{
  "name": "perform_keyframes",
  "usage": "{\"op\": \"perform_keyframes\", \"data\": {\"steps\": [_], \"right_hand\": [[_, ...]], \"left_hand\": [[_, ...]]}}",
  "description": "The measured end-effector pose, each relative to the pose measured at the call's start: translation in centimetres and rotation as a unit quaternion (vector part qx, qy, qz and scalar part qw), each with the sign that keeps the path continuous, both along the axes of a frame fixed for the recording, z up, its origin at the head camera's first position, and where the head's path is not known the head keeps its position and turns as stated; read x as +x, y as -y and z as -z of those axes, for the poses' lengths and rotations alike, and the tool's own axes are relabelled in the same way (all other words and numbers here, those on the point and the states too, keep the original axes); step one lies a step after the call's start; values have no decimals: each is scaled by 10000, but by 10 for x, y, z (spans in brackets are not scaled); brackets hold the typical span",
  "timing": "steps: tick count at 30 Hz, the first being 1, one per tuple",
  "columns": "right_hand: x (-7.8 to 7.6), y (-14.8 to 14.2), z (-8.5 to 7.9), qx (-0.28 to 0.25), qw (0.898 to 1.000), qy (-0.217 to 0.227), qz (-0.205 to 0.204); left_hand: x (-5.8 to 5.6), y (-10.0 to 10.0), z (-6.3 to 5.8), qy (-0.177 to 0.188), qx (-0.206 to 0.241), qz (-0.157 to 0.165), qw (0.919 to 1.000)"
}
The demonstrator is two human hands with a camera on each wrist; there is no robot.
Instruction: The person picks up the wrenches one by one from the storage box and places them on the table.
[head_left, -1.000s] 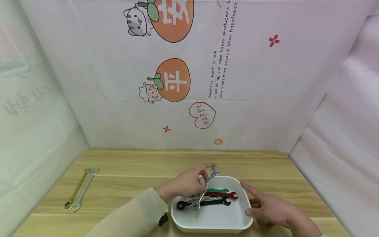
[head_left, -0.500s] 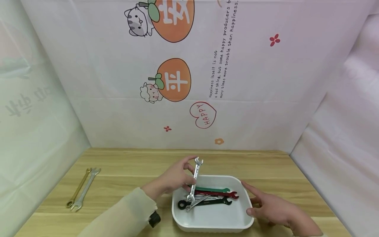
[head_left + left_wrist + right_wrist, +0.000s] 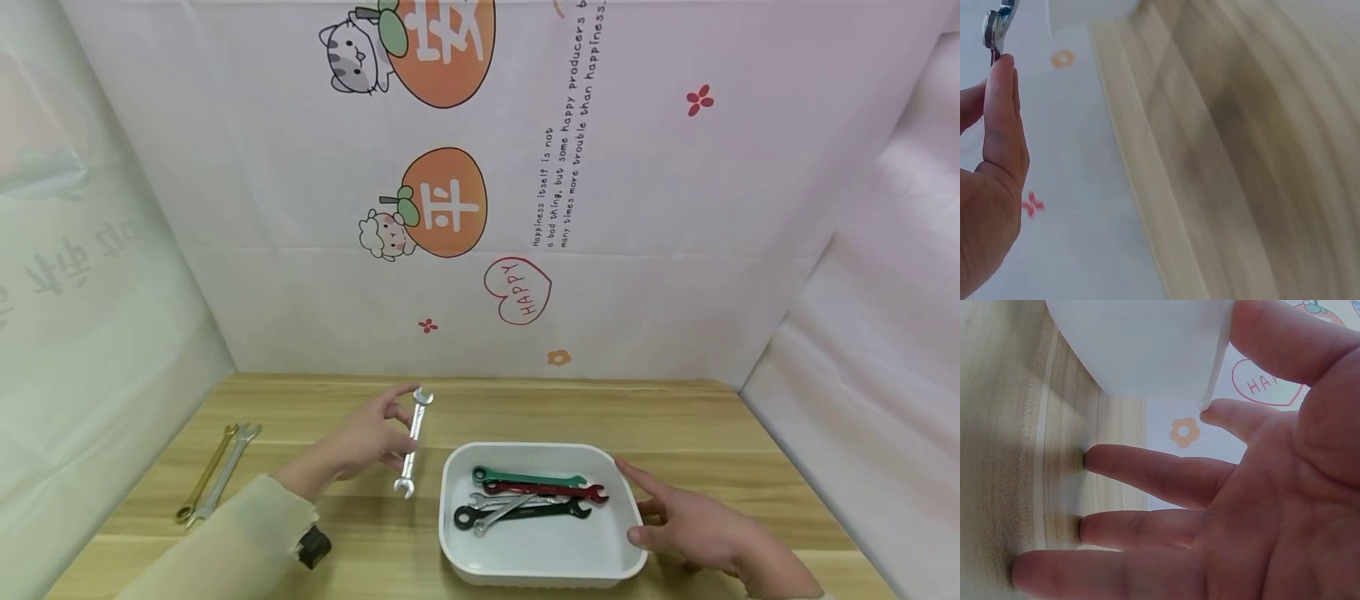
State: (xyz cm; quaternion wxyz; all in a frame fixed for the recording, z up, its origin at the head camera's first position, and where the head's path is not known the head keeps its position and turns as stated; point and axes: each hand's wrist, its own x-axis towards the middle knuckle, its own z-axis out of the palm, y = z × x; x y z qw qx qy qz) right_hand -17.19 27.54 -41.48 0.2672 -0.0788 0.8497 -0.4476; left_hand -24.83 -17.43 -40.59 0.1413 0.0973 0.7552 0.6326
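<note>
My left hand [image 3: 363, 442] pinches a silver open-end wrench [image 3: 412, 437] above the table, left of the white bin [image 3: 555, 560]. In the left wrist view, part of that wrench [image 3: 994, 31] shows at the fingertips. Inside the bin lie a green wrench [image 3: 528, 477], a red wrench [image 3: 543, 490], a black wrench [image 3: 525, 513] and smaller silver wrenches [image 3: 504, 513]. My right hand [image 3: 697, 525] touches the bin's right rim with thumb and index finger. Its other fingers [image 3: 1160, 478] extend straight, their tips at the tabletop in the right wrist view.
At the table's left side, a gold wrench [image 3: 208, 473] and a silver wrench [image 3: 227, 475] lie next to each other. Partly over their near ends reaches my left sleeve [image 3: 240, 542]. A printed white sheet [image 3: 637, 317] rises behind the wooden table [image 3: 360, 533].
My left hand has lifted the silver open-end wrench out of the bin and carried it left, past the rim. The right hand has stayed at the bin's right side.
</note>
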Motion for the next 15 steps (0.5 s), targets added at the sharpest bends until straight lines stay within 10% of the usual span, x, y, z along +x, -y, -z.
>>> {"op": "perform_keyframes", "data": {"steps": [15], "right_hand": [[-1,0,0,-23,10000,19,-44]], "left_hand": [[16,84,31,-284,-1843,-864,9787]]}}
